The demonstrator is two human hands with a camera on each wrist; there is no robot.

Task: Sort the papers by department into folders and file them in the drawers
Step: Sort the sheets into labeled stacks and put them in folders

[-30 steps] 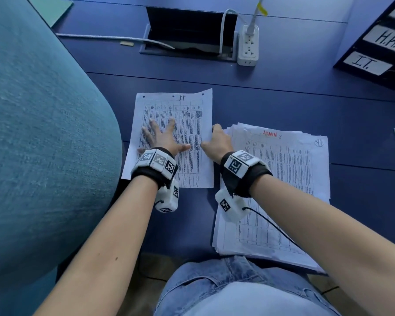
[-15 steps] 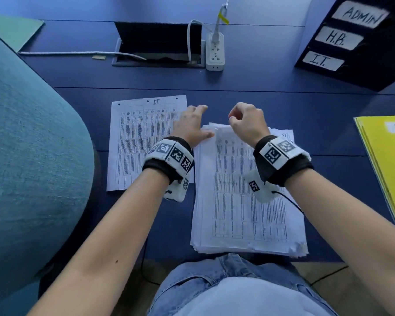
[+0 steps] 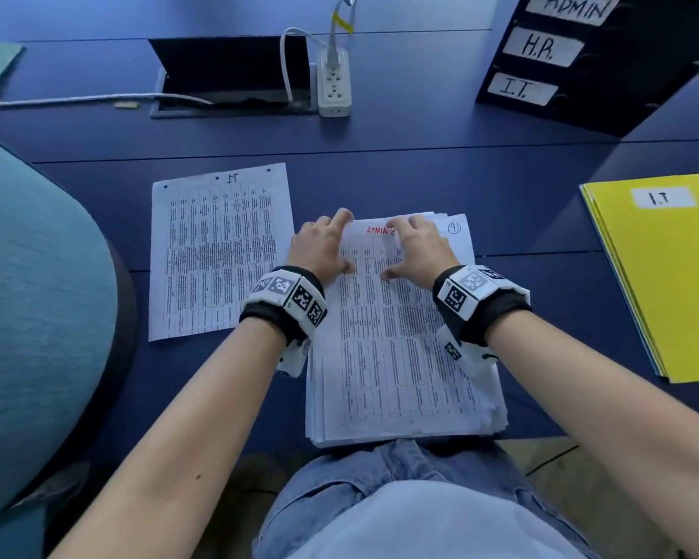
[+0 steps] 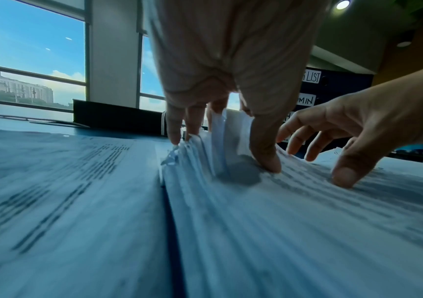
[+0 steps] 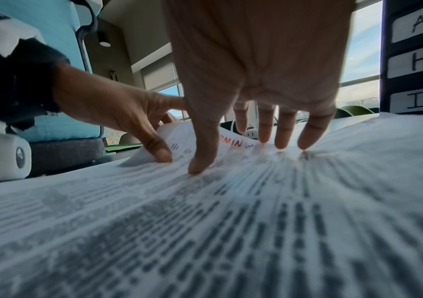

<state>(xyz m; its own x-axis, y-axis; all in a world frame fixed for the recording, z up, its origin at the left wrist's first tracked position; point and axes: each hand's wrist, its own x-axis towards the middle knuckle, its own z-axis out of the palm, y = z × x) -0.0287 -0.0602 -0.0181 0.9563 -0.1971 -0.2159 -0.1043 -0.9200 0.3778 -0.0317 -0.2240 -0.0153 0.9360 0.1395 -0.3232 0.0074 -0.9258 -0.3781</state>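
White printed sheets form a thick stack of papers [image 3: 404,357] at the near edge of a dark blue matte tabletop [image 3: 420,155]; the top sheet is headed "ADMIN" in red. On the stack's far left corner the left hand [image 3: 323,248] pinches a few lifted sheets between thumb and curled fingers. Just beside it, the right hand [image 3: 418,248] rests on the top sheet, spread fingertips [image 5: 281,144] and thumb pressing down, gripping nothing. Left of the stack a single printed sheet marked "IT" [image 3: 218,252] lies flat on the tabletop. Right of the stack, well apart, sits a yellow card folder labelled "I.T" [image 3: 662,276]. Beyond the stack to the right stands a black drawer unit [image 3: 606,86] labelled ADMIN, H.R. and I.T.; straight beyond the stack are a white power strip [image 3: 333,90] and an open cable hatch [image 3: 235,74]. Tall windows [image 4: 32,60] with blue sky and distant buildings show in the left wrist view.
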